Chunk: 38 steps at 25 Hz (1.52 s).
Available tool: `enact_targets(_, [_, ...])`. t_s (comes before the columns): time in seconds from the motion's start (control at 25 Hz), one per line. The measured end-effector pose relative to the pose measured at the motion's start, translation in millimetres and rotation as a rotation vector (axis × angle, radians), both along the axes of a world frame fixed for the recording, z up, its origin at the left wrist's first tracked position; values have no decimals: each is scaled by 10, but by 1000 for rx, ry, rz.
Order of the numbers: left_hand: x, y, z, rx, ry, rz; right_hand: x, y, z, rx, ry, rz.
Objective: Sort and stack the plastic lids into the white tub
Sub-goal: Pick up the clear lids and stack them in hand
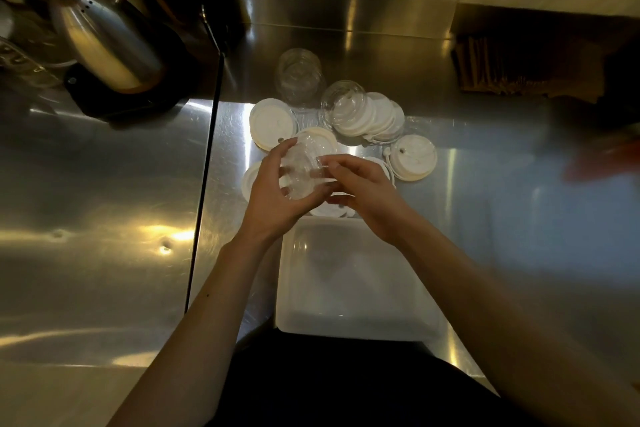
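1. Single head-worn view, looking steeply down and forward over a steel counter point(104, 184).
2. Close in: both forearms enter from the bottom edge, left hand point(273, 194) and right hand point(363, 194) meeting near centre.
3. White tub point(356, 322) just below the hands; counter's back wall at the top.
4. Wide-angle, edges blurred at right.

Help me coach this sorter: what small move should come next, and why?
Probably lower the clear lids into the tub. Both the left hand and right hand grip them just beyond its far rim, and the tub looks empty. White lids wait on the counter.
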State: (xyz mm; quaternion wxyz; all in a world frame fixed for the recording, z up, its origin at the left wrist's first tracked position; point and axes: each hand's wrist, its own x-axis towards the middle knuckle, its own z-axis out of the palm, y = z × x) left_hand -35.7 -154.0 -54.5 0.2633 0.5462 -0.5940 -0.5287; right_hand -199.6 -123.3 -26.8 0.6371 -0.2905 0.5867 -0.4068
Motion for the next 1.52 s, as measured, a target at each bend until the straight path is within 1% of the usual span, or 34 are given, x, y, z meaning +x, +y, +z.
enact_targets(0.16, [41,39,33,15,14,13,42,7,76,70,40,79])
enact_targets(0.28, [75,70,63,27,31,24,80,34,121,75,54,146])
enact_targets(0.48, [221,162,109,53,198,100,204,56,153,48,63,262])
enact_targets(0.6, [327,221,93,166,342,195,244,21,137,53,29,223])
enact_targets(0.68, [395,241,90,298,513,287,231,5,108,74,-15,163])
enact_targets(0.76, [426,258,113,424,664,376,267,-2,50,92,-15,175])
enact_targets(0.88, [365,263,151,479,655,398,434,-15,-29,37,63,286])
enact_targets(0.96, [343,245,145,509,667,426,494,-73,-31,32,62,224])
enact_targets(1.08, [430,205,51,583,769,516,367,-182,-53,69,82,-7])
enact_targets(1.12, [470,192,15,611,796,544,298,-198,-87,64,138,-48])
enact_targets(1.16, [492,186,-2,649,827,569,225,-205,-149,51,245,-56])
enact_targets(1.24, [504,177,-14,741,884,612,75,-214,-330,33,546,38])
enact_targets(1.32, [522,193,-43,785,927,660,-37,-210,-474,15,802,169])
enact_targets(1.4, [562,204,-95,798,988,701,-93,-221,-557,-4,967,294])
enact_targets(1.52, [617,220,-161,822,1067,744,-96,-265,-604,22,1107,491])
